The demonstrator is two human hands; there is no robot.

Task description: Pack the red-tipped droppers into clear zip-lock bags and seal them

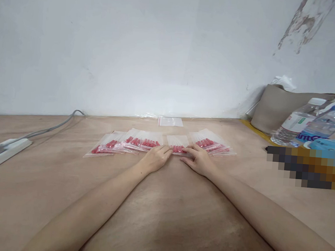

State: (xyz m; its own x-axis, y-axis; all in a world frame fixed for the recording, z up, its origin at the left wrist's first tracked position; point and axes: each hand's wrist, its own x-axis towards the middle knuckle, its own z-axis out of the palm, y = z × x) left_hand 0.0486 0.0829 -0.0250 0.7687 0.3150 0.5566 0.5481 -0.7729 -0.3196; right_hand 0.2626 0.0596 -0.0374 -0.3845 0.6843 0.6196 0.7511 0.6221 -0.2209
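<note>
A small clear plastic bag (178,140) with red pieces in its lower part lies flat on the tabletop in front of me. My left hand (156,158) is at its lower left corner, fingers together and curled onto the edge, the thumb mostly hidden. On the lower right corner rest the fingertips of my right hand (198,160), thumb and fingers apart. To the left, several similar bags (139,140) overlap in a fanned row. Another overlapping group of bags (211,142) lies just right of the middle one.
A flat bag (170,121) lies near the wall. At left is a white power strip (5,155) with a grey cable (54,126). On the right stand a grey-beige bin (276,107), two plastic bottles (295,124) and a blue packet (329,148), near a blurred-out patch.
</note>
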